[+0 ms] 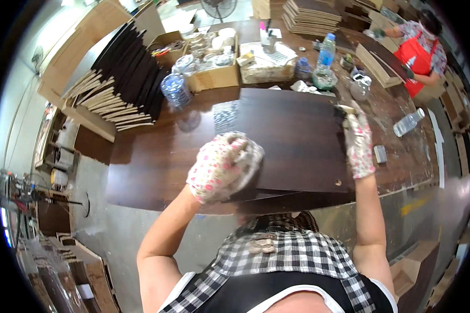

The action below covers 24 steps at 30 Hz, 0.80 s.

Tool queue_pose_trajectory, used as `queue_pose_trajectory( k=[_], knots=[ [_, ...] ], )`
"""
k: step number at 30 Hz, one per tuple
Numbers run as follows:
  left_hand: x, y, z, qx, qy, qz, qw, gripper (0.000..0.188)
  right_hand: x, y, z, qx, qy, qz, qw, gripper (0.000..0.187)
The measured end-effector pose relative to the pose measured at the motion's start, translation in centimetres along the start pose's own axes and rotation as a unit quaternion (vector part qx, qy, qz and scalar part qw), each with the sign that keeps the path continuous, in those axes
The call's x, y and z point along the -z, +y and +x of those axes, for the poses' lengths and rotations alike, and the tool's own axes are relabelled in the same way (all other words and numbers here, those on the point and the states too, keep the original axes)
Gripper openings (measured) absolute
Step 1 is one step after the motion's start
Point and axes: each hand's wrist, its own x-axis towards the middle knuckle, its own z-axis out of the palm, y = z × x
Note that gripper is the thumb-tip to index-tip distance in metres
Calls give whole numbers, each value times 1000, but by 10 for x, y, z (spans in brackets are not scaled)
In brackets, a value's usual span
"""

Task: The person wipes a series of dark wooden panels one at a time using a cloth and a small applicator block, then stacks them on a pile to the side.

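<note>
A dark brown wood-look board (292, 138) lies flat on the table before me, with another dark sheet partly showing under its near edge. My left hand (222, 167), in a white glove with pink dots, is closed around a pale wadded cloth (253, 164) at the board's left side; motion blurs it a little. My right hand (359, 143), gloved alike, grips the board's right edge. Something small and dark lies by its fingertips, too unclear to name. A grey patterned sheet (225, 116) sits against the board's upper left.
Stacked dark boards (125, 78) lean at left beside a water jug (176, 89). A cardboard box (211, 78) of containers and a water bottle (326, 51) stand at the back. A clear bottle (408, 122) and small grey block (380, 154) lie right. A person in a red apron (416, 57) works far right.
</note>
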Motion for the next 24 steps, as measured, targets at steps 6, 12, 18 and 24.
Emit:
queue_pose_trajectory(
  k=[6,12,18,24],
  knots=[
    [3,-30,-53,315,95,-539,775,24,-40,-20,-30,67,-96,-148,982,53],
    [-25,-69,-117,361,51,-455,813,54,-111,-7,-63,17,-264,-118,957,67],
    [-72,-145,-240,102,142,-254,951,45,-193,-3,-45,-35,-447,-53,892,68],
    [-47,-98,-272,421,431,-630,490,30,-228,-7,-27,11,-331,-21,943,57]
  ],
)
